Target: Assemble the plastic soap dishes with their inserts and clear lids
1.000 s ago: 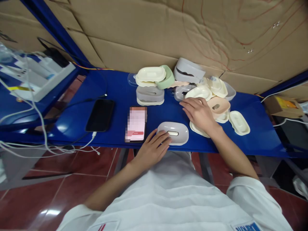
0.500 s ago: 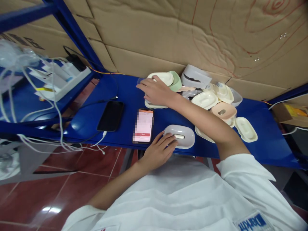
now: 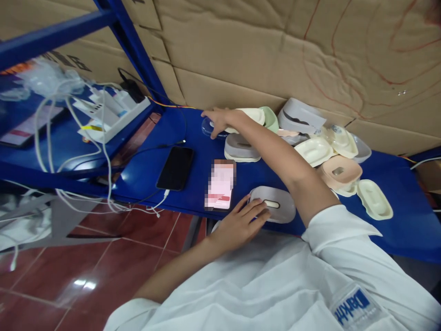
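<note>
My left hand (image 3: 244, 224) lies with fingers spread over the left end of a grey rounded plastic case (image 3: 285, 210). A white oval piece shows in the slot of its top. At the back of the blue table, my right hand (image 3: 219, 122) reaches across with thumb and fingers around a clear plastic lid (image 3: 207, 128), which is low at the table surface. Just in front of that hand sits another grey case (image 3: 237, 146) with a cream rim, partly behind the forearm. Cream and green plastic pieces (image 3: 270, 118) stand behind the right forearm.
A lit phone (image 3: 220, 186) and a dark phone (image 3: 175, 168) with a charging cable lie left of the cases. Several cream trays (image 3: 375, 199) and a peach case (image 3: 341, 174) crowd the right side. A cardboard wall (image 3: 241, 64) rises behind; white cables (image 3: 106, 165) hang at left.
My right hand has moved a little left with the clear lid, which now sits lower and shows more plainly. My left hand stays on the grey case. The view has shifted left.
</note>
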`<state>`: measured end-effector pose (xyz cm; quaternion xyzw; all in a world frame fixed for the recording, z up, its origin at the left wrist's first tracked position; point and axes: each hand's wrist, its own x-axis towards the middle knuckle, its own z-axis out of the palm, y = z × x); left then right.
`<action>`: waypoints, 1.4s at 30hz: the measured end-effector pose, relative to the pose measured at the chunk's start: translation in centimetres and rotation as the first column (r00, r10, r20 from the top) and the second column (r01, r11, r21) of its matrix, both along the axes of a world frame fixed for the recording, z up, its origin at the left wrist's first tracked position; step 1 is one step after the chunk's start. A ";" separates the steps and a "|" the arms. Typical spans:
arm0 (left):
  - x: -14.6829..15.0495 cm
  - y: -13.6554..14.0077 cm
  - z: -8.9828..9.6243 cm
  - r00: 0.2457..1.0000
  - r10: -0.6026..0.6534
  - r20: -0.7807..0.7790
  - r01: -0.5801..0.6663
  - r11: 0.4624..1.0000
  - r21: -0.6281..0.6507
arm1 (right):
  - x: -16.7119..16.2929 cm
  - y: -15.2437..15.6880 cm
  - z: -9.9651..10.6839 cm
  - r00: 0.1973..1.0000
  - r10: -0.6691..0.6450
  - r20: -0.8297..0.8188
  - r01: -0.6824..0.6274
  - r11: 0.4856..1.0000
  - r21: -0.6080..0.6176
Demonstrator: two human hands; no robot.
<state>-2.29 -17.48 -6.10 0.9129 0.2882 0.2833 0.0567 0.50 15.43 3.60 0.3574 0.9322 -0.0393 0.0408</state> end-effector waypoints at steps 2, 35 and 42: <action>-0.1 0.0 0.0 1.000 -0.003 -0.009 0.003 1.000 -0.005 | -0.4 -0.6 0.9 0.998 0.027 -0.056 -0.026 0.999 0.024; -0.4 -0.3 0.0 0.948 0.189 0.257 -0.138 0.969 -0.203 | 21.8 -31.0 -4.1 0.966 0.069 -0.249 -0.003 0.967 0.256; -0.1 -0.3 -0.1 0.967 0.147 0.207 -0.127 0.986 -0.105 | 22.9 -31.8 -5.8 0.944 0.065 -0.323 0.046 0.945 0.323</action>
